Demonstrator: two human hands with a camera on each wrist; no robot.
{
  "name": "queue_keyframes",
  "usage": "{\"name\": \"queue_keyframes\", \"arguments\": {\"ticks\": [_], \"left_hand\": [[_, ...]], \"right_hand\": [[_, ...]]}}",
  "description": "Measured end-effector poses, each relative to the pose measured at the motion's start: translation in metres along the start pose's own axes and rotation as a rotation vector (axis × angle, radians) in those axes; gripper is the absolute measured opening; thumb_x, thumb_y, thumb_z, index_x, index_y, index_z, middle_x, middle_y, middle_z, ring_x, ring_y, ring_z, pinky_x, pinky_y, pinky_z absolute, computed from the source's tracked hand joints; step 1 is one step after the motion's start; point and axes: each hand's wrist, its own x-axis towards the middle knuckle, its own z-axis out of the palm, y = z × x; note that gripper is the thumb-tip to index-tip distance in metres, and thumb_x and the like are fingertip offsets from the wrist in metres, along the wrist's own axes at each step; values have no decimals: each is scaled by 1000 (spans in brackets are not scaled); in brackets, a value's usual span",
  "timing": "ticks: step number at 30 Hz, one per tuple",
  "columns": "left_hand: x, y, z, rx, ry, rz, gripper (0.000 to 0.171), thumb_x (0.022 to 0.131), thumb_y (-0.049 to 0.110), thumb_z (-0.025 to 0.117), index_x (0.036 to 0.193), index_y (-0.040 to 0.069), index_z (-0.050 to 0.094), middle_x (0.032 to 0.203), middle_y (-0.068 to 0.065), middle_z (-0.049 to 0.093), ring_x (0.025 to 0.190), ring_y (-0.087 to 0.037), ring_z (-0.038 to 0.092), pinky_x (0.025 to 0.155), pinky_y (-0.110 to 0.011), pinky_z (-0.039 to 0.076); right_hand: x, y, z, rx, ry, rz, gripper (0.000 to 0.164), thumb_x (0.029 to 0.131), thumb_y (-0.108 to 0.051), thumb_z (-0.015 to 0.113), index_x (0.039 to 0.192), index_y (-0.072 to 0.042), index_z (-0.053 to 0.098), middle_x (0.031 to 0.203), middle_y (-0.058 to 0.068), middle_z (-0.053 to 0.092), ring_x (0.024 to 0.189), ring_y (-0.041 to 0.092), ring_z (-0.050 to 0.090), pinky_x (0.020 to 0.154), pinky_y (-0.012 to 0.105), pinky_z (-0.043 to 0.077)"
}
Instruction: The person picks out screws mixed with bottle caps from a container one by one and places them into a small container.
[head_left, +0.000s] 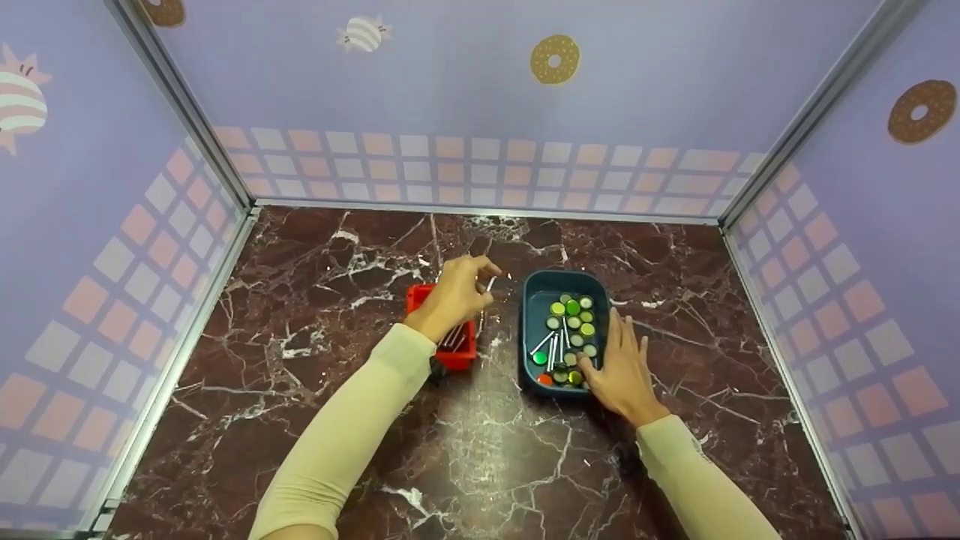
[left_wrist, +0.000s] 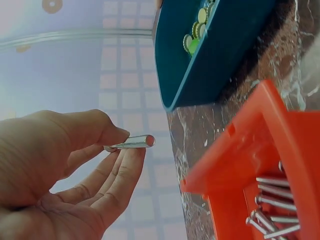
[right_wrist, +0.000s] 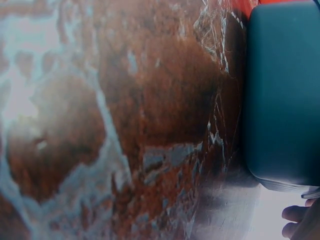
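Observation:
Thumb and fingers of my left hand (head_left: 459,294) pinch a short silver metal pin (left_wrist: 134,142), blunt and round at the end facing the camera. That hand is raised over the far right part of a red bin (head_left: 465,352), where several headed metal pins (left_wrist: 276,204) lie loose. To the right stands a dark teal tub (head_left: 530,322) with bottle caps (head_left: 573,307) in green, yellow and silver, a red one near the front, and several pins (head_left: 553,351). My right hand (head_left: 626,375) rests at the tub's right side, fingers extended along the outside, thumb over the rim.
The red bin and the tub stand side by side on a brown marbled tabletop (head_left: 480,465), a narrow gap between them. Patterned lilac panels form a back wall (head_left: 465,97) and two side walls, with metal strips (head_left: 480,210) along their lower edges.

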Motion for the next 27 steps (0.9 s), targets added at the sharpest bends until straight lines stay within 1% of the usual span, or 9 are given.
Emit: {"name": "queue_keyframes", "arguments": {"ticks": [5, 10, 16, 19, 24, 27], "left_hand": [[-6, -11, -10, 5, 0, -43, 46, 93, -10, 76, 137, 2, 81, 131, -21, 85, 103, -30, 81, 97, -43, 69], [-11, -21, -20, 26, 29, -46, 45, 92, -9, 77, 135, 3, 82, 127, -19, 86, 101, -30, 82, 95, -43, 69], [-18, -34, -29, 30, 44, -93, 44, 93, -9, 75, 135, 2, 82, 121, -18, 86, 99, -29, 79, 93, -42, 67], [-21, -41, -32, 47, 51, -107, 44, 92, -9, 76, 134, 2, 83, 119, -18, 86, 97, -29, 79, 93, -43, 67], [-26, -54, -35, 67, 65, -111, 43, 91, -9, 77, 132, 2, 83, 126, -19, 87, 99, -31, 82, 95, -46, 68], [-29, -60, -36, 74, 77, -121, 43, 90, -9, 76, 131, 1, 84, 126, -20, 87, 99, -32, 82, 96, -46, 68]], "right_hand": [[0, 0, 0, 0, 0, -6, 110, 108, -47, 70, 184, 4, 9, 191, 31, 24, 180, 56, 18, 142, 84, 12], [0, 0, 0, -1, 5, -4, 109, 108, -46, 70, 184, 4, 9, 190, 33, 25, 180, 55, 18, 142, 83, 13], [-1, -1, 0, 5, 7, 5, 109, 108, -45, 70, 184, 5, 10, 189, 34, 26, 180, 55, 17, 143, 83, 12], [0, -1, 0, -1, 6, 8, 109, 108, -45, 70, 184, 5, 10, 190, 33, 25, 180, 55, 18, 143, 82, 12], [0, 0, 0, -10, 8, 3, 109, 108, -46, 70, 184, 5, 9, 191, 32, 24, 180, 55, 19, 142, 83, 13], [0, -1, 0, -11, 9, -1, 109, 108, -45, 70, 184, 5, 10, 190, 32, 24, 180, 56, 19, 142, 84, 13]]}}
